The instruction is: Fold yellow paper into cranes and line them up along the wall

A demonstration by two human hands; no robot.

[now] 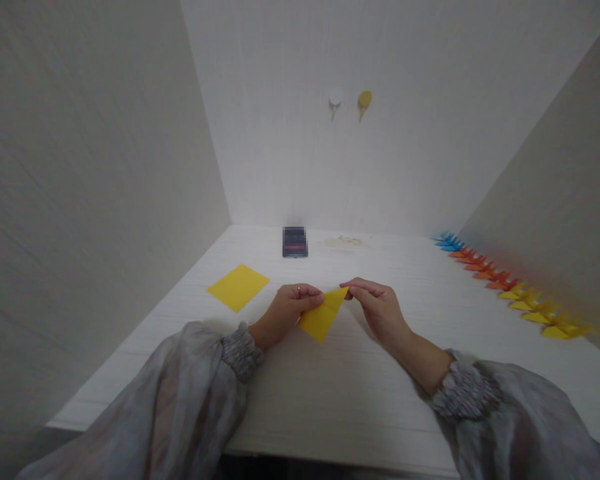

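Observation:
A folded piece of yellow origami paper (323, 320) is held up between my two hands above the white table. My left hand (291, 308), with a ring on one finger, pinches its left side between thumb and fingers. The paper's upper right corner is pinched in the fingertips of my right hand (377, 307). It looks roughly triangular, one point hanging down toward me. To the left of my left hand, a flat yellow paper sheet (238, 287) lies on the table, touched by neither hand.
Along the right wall runs a row of folded paper figures: blue ones (449, 242), red-orange ones (485, 265) and yellow ones (543, 311). A dark, pixelated rectangular object (295, 243) is at the table's back. Two hooks, white (335, 99) and gold (365, 100), are on the back wall.

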